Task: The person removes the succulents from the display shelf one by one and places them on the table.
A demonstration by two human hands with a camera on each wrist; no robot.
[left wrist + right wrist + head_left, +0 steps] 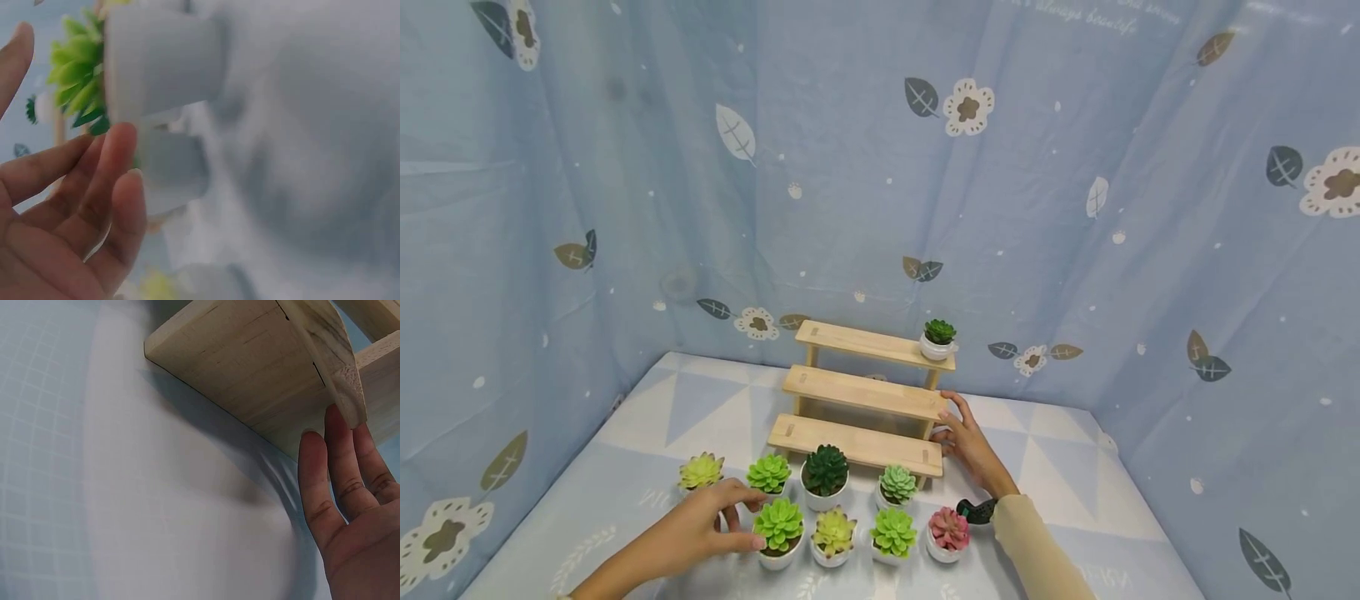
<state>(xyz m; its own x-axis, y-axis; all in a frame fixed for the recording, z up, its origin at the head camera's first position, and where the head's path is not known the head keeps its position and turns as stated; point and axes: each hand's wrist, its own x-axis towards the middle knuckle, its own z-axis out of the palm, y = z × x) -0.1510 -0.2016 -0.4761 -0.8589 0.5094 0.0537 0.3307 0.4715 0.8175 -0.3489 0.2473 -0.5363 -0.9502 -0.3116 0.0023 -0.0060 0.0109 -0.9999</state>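
My left hand reaches among the potted succulents at the front, thumb and fingers spread beside a bright green succulent in a white pot. In the left wrist view its fingertips lie close to a white pot; whether they touch is unclear. At the right end of a three-step wooden stand, my right hand rests against the middle step's end. The right wrist view shows fairly straight fingers at the wood's edge. On the top step's right end stands a small dark green succulent.
Several potted succulents stand in front of the stand, among them a dark green one, a yellowish one and a pink one. A patterned blue curtain hangs behind the table.
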